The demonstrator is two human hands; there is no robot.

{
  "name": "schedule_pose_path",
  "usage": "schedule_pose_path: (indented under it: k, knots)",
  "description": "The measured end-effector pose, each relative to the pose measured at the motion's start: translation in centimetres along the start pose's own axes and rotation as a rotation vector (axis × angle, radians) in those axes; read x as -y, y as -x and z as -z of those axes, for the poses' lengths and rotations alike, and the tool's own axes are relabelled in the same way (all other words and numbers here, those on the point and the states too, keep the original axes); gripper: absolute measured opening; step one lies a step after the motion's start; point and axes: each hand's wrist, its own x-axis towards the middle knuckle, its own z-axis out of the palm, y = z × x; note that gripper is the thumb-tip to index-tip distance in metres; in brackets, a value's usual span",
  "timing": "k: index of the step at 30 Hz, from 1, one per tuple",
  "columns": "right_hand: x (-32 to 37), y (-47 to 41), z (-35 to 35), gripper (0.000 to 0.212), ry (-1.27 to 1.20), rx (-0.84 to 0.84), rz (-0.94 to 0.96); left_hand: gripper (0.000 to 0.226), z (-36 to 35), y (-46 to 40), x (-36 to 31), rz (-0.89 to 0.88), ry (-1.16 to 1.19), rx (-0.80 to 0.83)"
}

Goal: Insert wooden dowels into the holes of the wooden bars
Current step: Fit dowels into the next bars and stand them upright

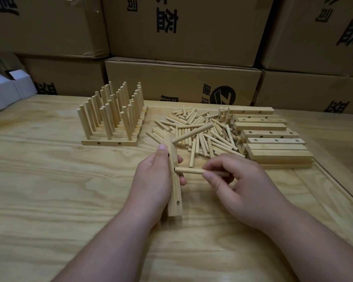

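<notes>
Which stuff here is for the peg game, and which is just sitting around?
For the job:
- wooden bar in left hand
- dowel pinched by right hand
- loose dowel pile
- empty bars
- finished bars

Just there:
- cardboard boxes
- white boxes

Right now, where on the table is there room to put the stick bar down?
Bare table lies left of the left hand, in front of the finished bars. Another bare patch sits right of the right hand. It is crowded behind the hands: loose dowels and stacked bars.
</notes>
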Motion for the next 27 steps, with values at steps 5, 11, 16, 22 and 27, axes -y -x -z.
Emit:
schedule_pose_path:
  k: [5,11,16,22,27]
  knots:
    - [0.3,-0.2,0.2,0.009,-0.027,-0.040,0.058,0.055,-0.2,0.1,0.1,-0.012,0.002,-0.012]
    - [0.6,-0.3,0.3,0.013,-0.002,-0.007,0.052,0.052,-0.5,0.2,0.2,-0.046,-0.023,0.009]
    - [0.6,-0.2,0.2,0.012,0.029,-0.031,0.022,0.050,-0.4,0.1,0.4,-0.082,-0.076,-0.010]
    - [1.3,-0.1,0.0,0.021,0.074,-0.033,0.010,0.052,-0.5,0.2,0.7,-0.111,-0.096,-0.032]
    - [1.6,-0.1,0.1,0.022,0.089,-0.020,-0.015,0.049,-0.5,0.3,0.6,-0.109,-0.092,-0.040]
